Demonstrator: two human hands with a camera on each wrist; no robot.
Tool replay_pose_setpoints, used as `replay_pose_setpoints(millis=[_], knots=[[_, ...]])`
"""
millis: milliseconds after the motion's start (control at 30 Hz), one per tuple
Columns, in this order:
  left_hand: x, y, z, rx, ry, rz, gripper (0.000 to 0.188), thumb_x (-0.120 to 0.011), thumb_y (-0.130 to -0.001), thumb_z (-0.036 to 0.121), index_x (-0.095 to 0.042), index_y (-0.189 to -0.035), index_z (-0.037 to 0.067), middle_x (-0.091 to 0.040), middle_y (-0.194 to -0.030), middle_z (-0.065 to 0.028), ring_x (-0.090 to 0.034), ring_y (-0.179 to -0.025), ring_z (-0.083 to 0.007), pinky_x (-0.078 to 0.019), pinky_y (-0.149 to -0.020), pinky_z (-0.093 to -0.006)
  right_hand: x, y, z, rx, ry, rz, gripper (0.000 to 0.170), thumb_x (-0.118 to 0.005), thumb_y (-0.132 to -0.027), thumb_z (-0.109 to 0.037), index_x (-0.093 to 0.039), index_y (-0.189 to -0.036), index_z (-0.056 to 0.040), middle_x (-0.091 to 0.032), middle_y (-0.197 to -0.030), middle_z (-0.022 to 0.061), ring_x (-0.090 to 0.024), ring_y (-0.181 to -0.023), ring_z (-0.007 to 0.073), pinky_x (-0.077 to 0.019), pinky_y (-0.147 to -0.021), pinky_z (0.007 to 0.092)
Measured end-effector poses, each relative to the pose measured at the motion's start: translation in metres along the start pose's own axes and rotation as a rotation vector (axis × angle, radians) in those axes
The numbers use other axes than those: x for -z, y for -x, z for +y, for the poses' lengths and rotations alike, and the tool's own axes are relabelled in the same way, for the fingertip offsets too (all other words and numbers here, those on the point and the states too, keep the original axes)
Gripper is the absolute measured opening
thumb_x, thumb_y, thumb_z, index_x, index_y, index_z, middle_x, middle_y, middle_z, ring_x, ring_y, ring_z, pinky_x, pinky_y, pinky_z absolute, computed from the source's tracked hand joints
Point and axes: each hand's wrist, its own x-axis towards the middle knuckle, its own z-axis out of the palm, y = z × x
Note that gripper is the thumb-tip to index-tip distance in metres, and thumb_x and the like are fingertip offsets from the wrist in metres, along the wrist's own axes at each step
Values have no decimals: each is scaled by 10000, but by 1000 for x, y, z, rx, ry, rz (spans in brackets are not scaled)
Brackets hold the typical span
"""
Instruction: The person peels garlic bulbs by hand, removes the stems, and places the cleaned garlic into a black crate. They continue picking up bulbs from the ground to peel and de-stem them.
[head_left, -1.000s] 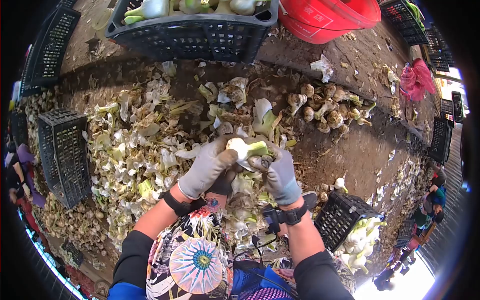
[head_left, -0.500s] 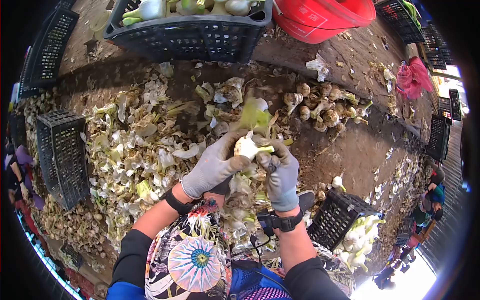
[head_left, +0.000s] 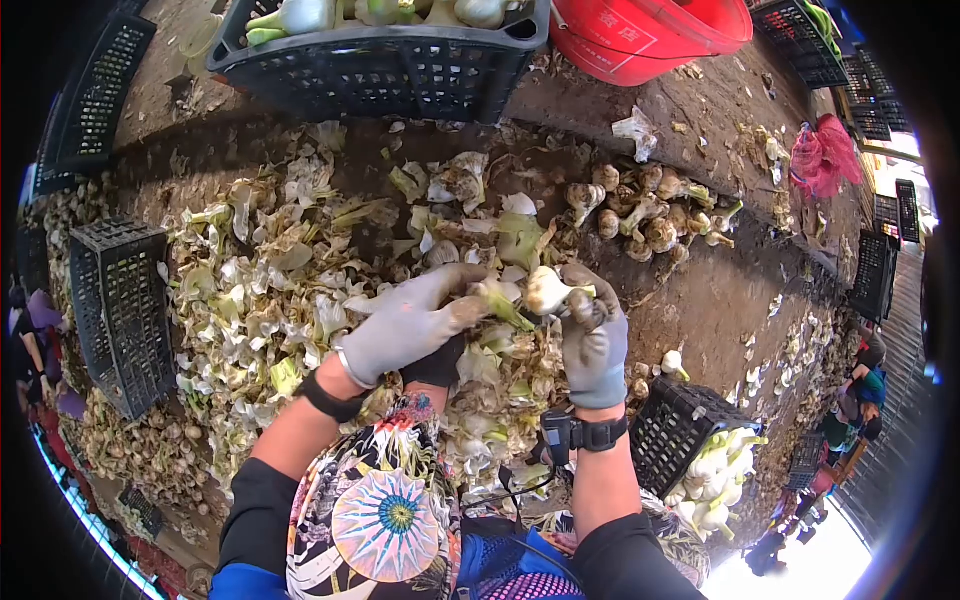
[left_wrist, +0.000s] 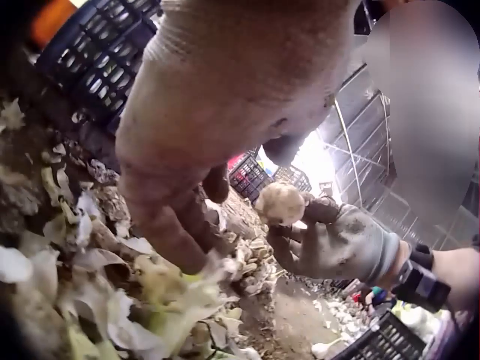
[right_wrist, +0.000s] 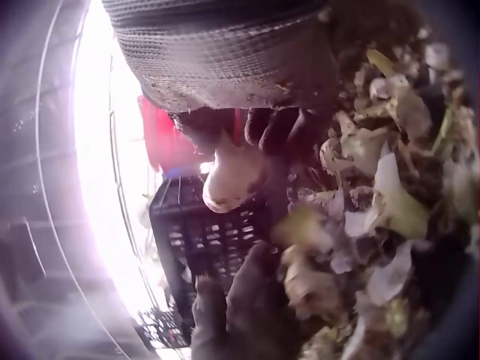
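Observation:
A white garlic bulb with a short green stem sits in my gloved right hand, gripped by the stem end between curled fingers and thumb. In the left wrist view the bulb shows its root end. My gloved left hand is apart from the bulb, to its left, with fingers fairly straight. Right at its fingertips is a blurred strip of pale green garlic skin. Under both hands lies a heap of peeled garlic skins.
Untrimmed garlic bulbs are piled ahead on the right. A black crate of garlic and a red bucket stand at the front. By my right arm, a tipped crate has peeled bulbs at its mouth. Another crate stands left.
Both hands were together on the bulb; now they are apart, the bulb carried right in the right hand. A strip of skin has come away on the left hand's side.

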Motion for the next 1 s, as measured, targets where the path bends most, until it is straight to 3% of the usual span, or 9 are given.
replay_pose_setpoints(millis=[133, 300, 467, 533, 567, 633, 767, 833, 1000], knots=[[-4, -12, 9, 153, 280, -41, 485, -593, -951, 344, -603, -1202, -71, -697, -991, -122, -672, -868, -174, -521, -815, -304, -28, 7, -14, 359, 646, -130, 221, -687, -878, -6, -676, -1097, -35, -630, -1178, 100, -608, -1052, 206, -504, -933, 320], [-6, -16, 15, 248, 242, -90, 356, -568, -911, 185, -634, -1153, -69, -705, -893, -92, -667, -863, -148, -531, -806, -293, -40, 12, -18, 622, 999, -325, 344, -728, -773, 56, -673, -1095, -53, -639, -1152, 115, -590, -1087, 238, -485, -926, 315], [-12, -6, 13, 329, 498, -59, 301, -547, -884, 99, -656, -1124, -48, -710, -933, -71, -668, -887, -148, -529, -834, -296, -35, 12, -12, 353, 687, -53, 259, -686, -827, 43, -670, -1080, -13, -656, -1143, 95, -607, -1053, 206, -459, -955, 316], [-19, -6, 13, -39, 371, 175, 246, -574, -894, 99, -670, -1088, -19, -709, -989, -59, -668, -915, -155, -526, -837, -303, -30, 10, -11, 265, 631, -53, 226, -689, -871, -38, -663, -1092, 0, -666, -1116, 85, -607, -1030, 167, -466, -921, 284], [-16, -7, 12, -37, 370, 177, 246, -574, -894, 99, -670, -1088, -19, -709, -989, -59, -668, -915, -155, -526, -837, -303, -30, 11, -12, 263, 630, -54, 226, -689, -871, -38, -663, -1092, 0, -666, -1116, 85, -607, -1030, 167, -466, -921, 284], [-5, -8, 12, -182, 136, 15, 205, -594, -910, 114, -674, -1066, 8, -699, -989, -57, -661, -917, -159, -520, -826, -310, -34, 13, -15, 111, 470, -90, 235, -689, -889, -94, -662, -1099, 6, -673, -1091, 74, -609, -1001, 155, -464, -900, 275], [0, -7, 17, -159, 107, -48, 158, -609, -914, 126, -678, -1024, 36, -691, -931, -78, -665, -877, -177, -514, -800, -314, -24, 13, -8, 24, 417, -115, 233, -675, -913, -115, -648, -1107, 12, -671, -1074, 75, -621, -985, 158, -478, -882, 277], [-3, 1, 17, -76, 23, -120, 132, -622, -911, 151, -671, -977, 48, -678, -893, -112, -670, -846, -240, -513, -774, -339, -19, 13, -3, -153, -28, 52, 231, -656, -936, -128, -629, -1122, 7, -667, -1050, 83, -642, -974, 181, -505, -850, 300], [-20, 16, -21, -37, -320, -320, 246, -641, -908, 299, -649, -928, 54, -650, -859, -141, -637, -847, -349, -499, -756, -418, 3, 6, 6, -273, -242, 276, 200, -630, -961, -157, -617, -1113, -29, -663, -1039, 88, -652, -943, 219, -515, -728, 320]])
